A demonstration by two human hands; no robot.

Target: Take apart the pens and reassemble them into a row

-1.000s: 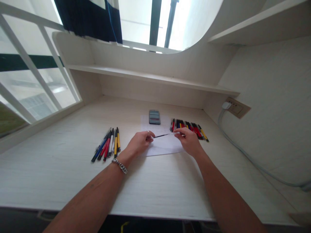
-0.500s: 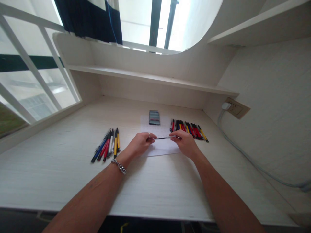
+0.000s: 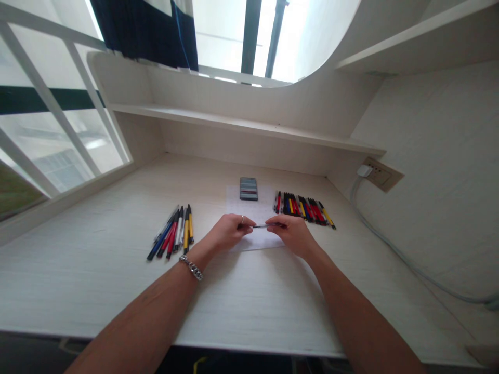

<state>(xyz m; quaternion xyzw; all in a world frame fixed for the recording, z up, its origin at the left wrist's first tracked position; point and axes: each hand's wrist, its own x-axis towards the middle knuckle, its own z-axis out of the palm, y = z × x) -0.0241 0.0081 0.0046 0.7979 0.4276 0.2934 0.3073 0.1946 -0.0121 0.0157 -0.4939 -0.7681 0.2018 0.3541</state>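
Slender rod, apparently a pen refill (image 3: 259, 226): dial centre, above white paper (image 3: 265, 241); exposed span shorter than a second ago.
Left hand (image 3: 232, 231), 9 o'clock: fingertips pinching one end.
Right hand (image 3: 293, 234), 3 o'clock: pinching the other, drawn nearer its partner; judged to be closing up the held pieces.
Loose pens (image 3: 180, 228): farther out, 9 o'clock.
Pen row (image 3: 307, 209): 2 o'clock.
Smartphone (image 3: 248, 188): 12 o'clock.

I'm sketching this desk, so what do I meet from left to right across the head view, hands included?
White bars → pen pile → left hand → slim rod → right hand → socket.
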